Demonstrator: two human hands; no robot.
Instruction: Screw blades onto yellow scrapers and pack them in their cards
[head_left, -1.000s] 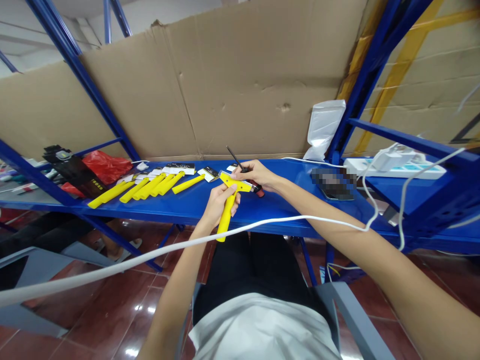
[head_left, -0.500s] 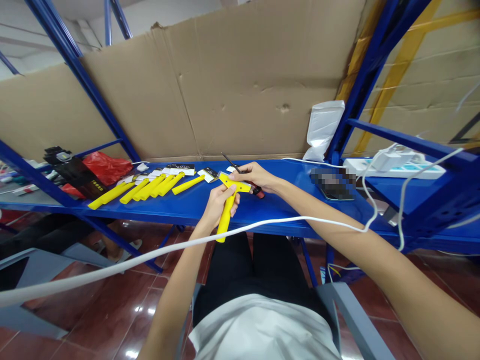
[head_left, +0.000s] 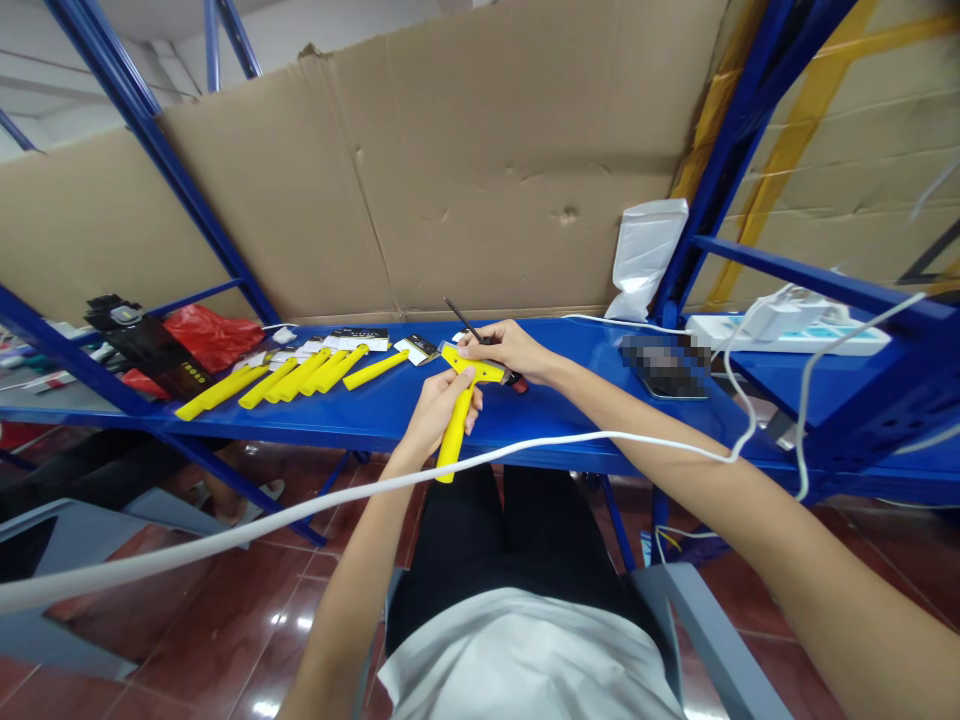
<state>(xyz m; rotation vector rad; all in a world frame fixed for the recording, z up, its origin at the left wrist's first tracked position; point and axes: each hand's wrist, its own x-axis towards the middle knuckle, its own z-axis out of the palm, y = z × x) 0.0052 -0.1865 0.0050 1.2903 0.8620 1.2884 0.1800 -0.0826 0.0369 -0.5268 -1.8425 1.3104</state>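
A yellow T-shaped scraper (head_left: 453, 430) with dark screw spots on its head is in my left hand (head_left: 435, 415). The left fingers wrap round the neck, the thumb lies on the front, and the handle points down toward my lap. My right hand (head_left: 510, 352) is closed at the upper side of the head, its fingertips touching the left end. A screwdriver (head_left: 463, 318) passes through the right hand: its dark shaft points up and left, its red and black handle end shows below the palm. How the right fingers grip it is partly hidden.
Several yellow scrapers (head_left: 304, 375) lie in a row on the blue shelf table (head_left: 570, 420) at left, beside a black box (head_left: 161, 345) and a red plastic bag (head_left: 214, 335). A phone (head_left: 675, 385) and a power strip (head_left: 855, 335) lie at right. A white cable (head_left: 360, 490) crosses in front.
The screwdriver's tip has risen slightly, and its handle end has shifted a little up and left. The scraper and both hands have moved only a little; the grip looks the same.
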